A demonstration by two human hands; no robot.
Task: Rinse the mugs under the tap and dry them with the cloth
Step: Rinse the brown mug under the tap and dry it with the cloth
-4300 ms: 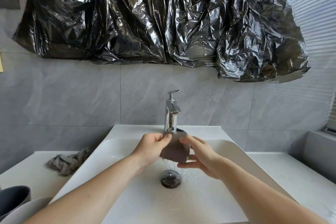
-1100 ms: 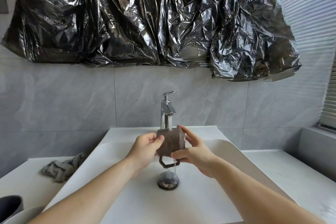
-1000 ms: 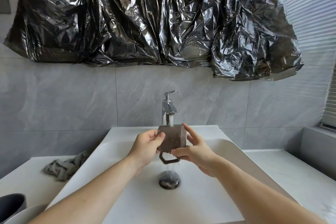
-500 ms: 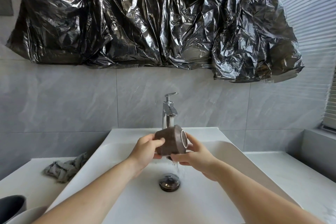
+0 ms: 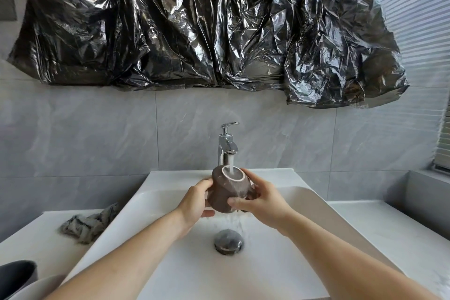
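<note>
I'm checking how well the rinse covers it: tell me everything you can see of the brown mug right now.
The brown mug is speckled and matte, ceramic by its look, with a pale unglazed foot ring. It is held upside down and tilted, base up under the tap, whose stream strikes the base and runs off below into the sink. The left hand grips its left side, the right hand its right and front. Its mouth and handle are hidden from view.

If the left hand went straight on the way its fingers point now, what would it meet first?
The left hand already grips the brown ceramic mug, so the mug blocks it at once. Beyond that lies the right hand, probably; depth is unclear.
</note>
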